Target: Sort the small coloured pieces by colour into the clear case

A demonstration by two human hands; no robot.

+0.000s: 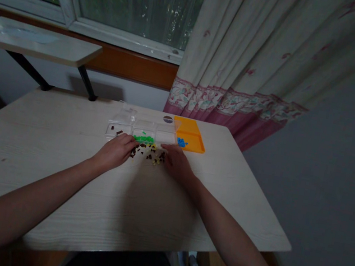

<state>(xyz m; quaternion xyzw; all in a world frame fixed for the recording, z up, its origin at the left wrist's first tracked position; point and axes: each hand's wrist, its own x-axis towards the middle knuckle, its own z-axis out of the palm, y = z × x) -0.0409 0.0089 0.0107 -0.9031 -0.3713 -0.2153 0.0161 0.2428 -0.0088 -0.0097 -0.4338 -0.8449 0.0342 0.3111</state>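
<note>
My left hand (117, 149) rests on the table at the left end of a loose scatter of tiny dark brown and yellow pieces (149, 157). Its fingers are drawn together, and what they pinch, if anything, is too small to tell. Across the scatter, my right hand (177, 163) reaches in with its fingers bent together; anything in them is hidden. Just behind both hands stands a clear plastic compartment box (166, 137). A few brown pieces (119, 132) lie in its left compartment, and green pieces (144, 139) fill part of the middle one.
An orange open box (199, 143) with blue pieces (181, 142) sits to the right of the clear box. A dark round spot (168, 119) shows behind it. At the back left, a raised shelf (75, 48) stands on black legs. A curtain (236, 70) hangs beyond the table (88, 209).
</note>
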